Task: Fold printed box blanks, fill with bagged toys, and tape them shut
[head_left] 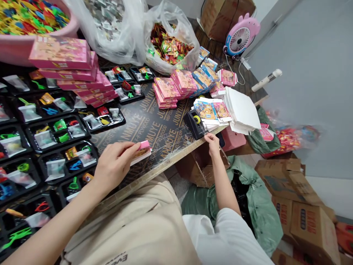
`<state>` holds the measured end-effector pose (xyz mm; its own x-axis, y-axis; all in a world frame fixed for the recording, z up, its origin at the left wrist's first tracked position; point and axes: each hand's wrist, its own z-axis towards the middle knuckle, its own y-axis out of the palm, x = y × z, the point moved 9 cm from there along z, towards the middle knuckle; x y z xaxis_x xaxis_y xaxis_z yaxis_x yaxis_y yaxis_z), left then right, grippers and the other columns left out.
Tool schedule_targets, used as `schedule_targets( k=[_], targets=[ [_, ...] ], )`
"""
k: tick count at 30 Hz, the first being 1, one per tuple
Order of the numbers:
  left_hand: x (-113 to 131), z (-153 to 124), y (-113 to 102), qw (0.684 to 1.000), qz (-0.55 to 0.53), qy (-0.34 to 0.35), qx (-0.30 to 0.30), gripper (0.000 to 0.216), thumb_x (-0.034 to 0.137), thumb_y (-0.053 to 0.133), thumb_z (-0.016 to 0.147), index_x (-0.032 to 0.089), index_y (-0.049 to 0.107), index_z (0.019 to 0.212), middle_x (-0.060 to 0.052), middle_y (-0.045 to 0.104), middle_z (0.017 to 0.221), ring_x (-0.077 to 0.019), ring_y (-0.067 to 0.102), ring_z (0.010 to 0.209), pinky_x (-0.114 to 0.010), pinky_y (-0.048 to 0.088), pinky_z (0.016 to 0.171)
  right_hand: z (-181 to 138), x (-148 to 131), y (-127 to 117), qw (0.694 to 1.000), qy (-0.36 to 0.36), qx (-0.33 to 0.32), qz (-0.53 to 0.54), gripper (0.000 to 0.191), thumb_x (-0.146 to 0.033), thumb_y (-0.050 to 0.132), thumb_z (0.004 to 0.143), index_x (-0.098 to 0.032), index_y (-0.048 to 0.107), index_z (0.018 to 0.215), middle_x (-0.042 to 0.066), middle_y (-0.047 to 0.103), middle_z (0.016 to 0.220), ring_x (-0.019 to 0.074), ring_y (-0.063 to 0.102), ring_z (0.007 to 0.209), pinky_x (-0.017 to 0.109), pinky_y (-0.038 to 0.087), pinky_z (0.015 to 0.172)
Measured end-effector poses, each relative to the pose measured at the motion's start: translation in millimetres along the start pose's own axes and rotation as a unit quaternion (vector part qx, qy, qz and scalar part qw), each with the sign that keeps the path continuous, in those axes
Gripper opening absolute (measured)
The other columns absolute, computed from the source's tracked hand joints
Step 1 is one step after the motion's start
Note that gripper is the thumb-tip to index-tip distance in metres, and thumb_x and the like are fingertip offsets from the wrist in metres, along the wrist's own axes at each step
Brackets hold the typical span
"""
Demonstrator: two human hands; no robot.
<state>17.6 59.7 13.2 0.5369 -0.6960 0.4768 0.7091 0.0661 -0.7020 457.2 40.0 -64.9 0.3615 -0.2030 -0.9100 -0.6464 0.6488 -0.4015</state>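
My left hand [114,163] lies palm down, fingers extended and pinched closed at the tips, forearm bare. My right hand [213,141] reaches forward, arm nearly straight, fingers curled downward, white sleeve at the elbow.

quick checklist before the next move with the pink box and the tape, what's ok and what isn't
1. Left hand holds the small pink box down on the plywood table: ok.
2. Right hand at the black tape dispenser: ok.
3. Tape strip pulled free: cannot tell.
4. Box flap closed: cannot tell.
5. Dispenser well back from the table edge: not ok.
6. Flat box blanks within reach: ok.
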Motion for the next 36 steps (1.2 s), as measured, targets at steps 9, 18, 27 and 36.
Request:
schedule_targets(
  k=[9,18,27,36],
  targets=[
    [11,1,9,0.998,0.066,0.016,0.001,0.039,0.011,0.040,0.095,0.023,0.060,0.126,-0.009,0.067,0.105,-0.0222,0.060,0.090,-0.035,0.048,0.074,-61,-44,33,0.989,0.047,-0.015,0.140,0.033,-0.048,0.067,0.075,-0.018,0.073,0.088,-0.005,0.048,0.058,0.0083,0.034,0.051,0.023,0.027,0.048],
    [12,-1,11,1.000,-0.005,0.018,-0.005,0.033,0.007,0.043,0.095,0.021,0.047,0.125,-0.009,0.064,0.111,-0.0201,0.058,0.098,-0.035,0.047,0.084,-211,-130,190,0.712,0.302,-0.507,0.381,0.032,-0.020,0.068,0.071,-0.015,0.078,0.101,-0.009,0.042,0.042,0.0030,0.019,0.038,0.021,0.012,0.040],
    [33,8,2,0.997,0.048,0.055,0.011,0.022,0.014,0.049,0.094,0.016,0.060,0.112,-0.012,0.065,0.103,-0.0223,0.055,0.091,-0.035,0.045,0.076,-209,-122,198,0.713,0.301,-0.518,0.365,0.026,-0.025,0.064,0.073,-0.018,0.076,0.095,-0.008,0.047,0.046,0.0037,0.018,0.036,0.020,0.014,0.037],
    [4,10,-15,0.982,-0.058,-0.102,0.147,0.008,0.023,0.062,0.093,0.019,0.067,0.099,-0.004,0.068,0.090,-0.0165,0.060,0.084,-0.029,0.048,0.074,-152,-123,153,0.964,-0.083,-0.253,0.000,0.032,-0.035,0.079,0.068,-0.020,0.071,0.096,0.003,0.064,0.091,0.0106,0.046,0.061,0.026,0.043,0.059]
  ],
)
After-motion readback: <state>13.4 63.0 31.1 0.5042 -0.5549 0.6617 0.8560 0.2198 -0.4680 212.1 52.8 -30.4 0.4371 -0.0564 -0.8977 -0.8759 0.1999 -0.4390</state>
